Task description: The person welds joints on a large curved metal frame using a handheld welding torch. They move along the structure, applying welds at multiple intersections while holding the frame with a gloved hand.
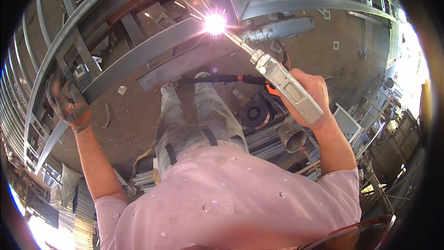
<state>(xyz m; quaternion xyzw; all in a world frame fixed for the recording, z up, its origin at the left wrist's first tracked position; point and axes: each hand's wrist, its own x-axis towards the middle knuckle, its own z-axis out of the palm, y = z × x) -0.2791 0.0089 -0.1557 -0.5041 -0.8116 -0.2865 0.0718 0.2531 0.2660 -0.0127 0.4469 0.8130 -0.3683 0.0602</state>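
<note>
Sparks at the far beam, torch in the right hand.
Right hand [311,93] is wrapped tight around a grey welding torch [282,83], its tip burning white against a steel beam [152,48] of the frame. Left hand [69,106], gloved, curls its fingers on a slanted steel bar [51,141] at the left. A black hose [217,78] trails from the torch over the dirt floor [323,60].

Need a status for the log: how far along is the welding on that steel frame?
Done: the grey steel frame already stands assembled from bars. In hand: the right hand holds the welding torch, its tip at a bright arc throwing sparks on a bar; the gloved left hand steadies a frame bar. Left: cannot tell; finished and open joints are unreadable here.
</note>
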